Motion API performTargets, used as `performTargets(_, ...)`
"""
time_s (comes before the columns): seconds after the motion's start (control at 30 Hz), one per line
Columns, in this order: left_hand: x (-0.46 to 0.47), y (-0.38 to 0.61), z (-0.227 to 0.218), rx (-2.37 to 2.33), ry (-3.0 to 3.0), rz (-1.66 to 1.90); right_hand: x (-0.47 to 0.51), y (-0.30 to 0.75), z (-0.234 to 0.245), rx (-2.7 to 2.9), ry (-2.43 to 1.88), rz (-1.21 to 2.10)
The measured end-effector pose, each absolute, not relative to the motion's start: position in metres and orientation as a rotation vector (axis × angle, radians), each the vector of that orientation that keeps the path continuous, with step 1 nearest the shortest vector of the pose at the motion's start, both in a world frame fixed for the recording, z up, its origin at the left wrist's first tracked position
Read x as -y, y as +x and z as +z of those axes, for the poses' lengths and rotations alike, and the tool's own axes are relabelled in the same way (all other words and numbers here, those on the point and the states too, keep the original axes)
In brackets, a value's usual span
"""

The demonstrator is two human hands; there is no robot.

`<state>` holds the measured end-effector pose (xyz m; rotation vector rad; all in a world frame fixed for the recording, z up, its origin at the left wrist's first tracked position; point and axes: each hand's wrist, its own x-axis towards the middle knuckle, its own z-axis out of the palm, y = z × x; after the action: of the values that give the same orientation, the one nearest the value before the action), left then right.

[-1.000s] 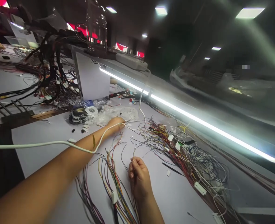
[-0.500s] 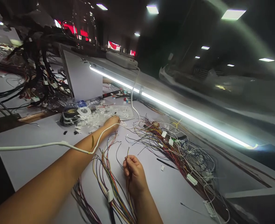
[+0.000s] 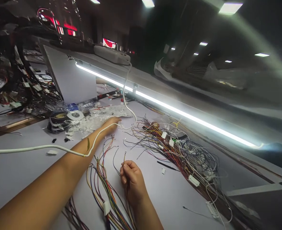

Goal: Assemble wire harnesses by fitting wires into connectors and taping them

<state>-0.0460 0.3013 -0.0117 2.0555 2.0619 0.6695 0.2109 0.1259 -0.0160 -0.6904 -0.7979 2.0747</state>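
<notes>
My right hand (image 3: 134, 180) is closed, thumb and fingers pinching a thin wire (image 3: 125, 157) whose metal-tipped end sticks up above them. Stretched far forward, my left hand (image 3: 112, 123) is beside a clear plastic bag (image 3: 118, 111) with small white pieces around it. Its fingertips are turned down and mostly hidden, so its grip does not show. A white cable (image 3: 99, 135) crosses in front of the left forearm. Between my arms lies a bundle of coloured wires (image 3: 107, 187) with a white connector (image 3: 107, 207) on it.
A large wire bundle (image 3: 169, 150) with white connectors spreads on the right. A lit tube lamp (image 3: 193, 119) runs along the back. Tape rolls (image 3: 75, 115) and bags sit back left, near dark harnesses (image 3: 23, 70). A loose wire (image 3: 198, 211) lies front right.
The whole view has shifted, so the table and lamp appear further left. My left hand stays far forward near the bag. My right hand still pinches the wire.
</notes>
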Motion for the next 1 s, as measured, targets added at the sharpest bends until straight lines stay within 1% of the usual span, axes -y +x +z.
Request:
performTargets(0.17,-0.3,-0.043,-0.013,-1.954,2.003,0.724,-0.129,0.21,-0.018,0.781,-0.683,2.075)
performTargets(0.3,-0.281,-0.033,0.001,-1.924,1.822,0.885,-0.13,0.211,-0.016,0.776,-0.703,2.063)
performTargets(0.4,-0.243,-0.01,0.014,-1.875,1.627,1.07,-0.129,0.212,-0.016,0.782,-0.728,2.027)
performTargets(0.5,-0.185,0.021,0.021,-1.733,1.41,1.205,-0.125,0.211,-0.016,0.788,-0.747,2.0)
performTargets(0.6,-0.126,0.049,0.024,-1.564,1.227,1.226,-0.121,0.209,-0.017,0.907,-0.824,1.912)
performTargets(0.7,-0.089,0.064,0.027,-1.415,1.002,1.25,-0.116,0.209,-0.017,1.108,-0.923,1.795)
performTargets(0.8,-0.076,0.071,0.026,-1.316,0.768,1.304,-0.113,0.212,-0.015,1.209,-0.949,1.754)
performTargets(1.0,-0.076,0.079,0.013,-1.174,0.553,1.282,-0.112,0.219,-0.01,1.311,-1.011,1.647)
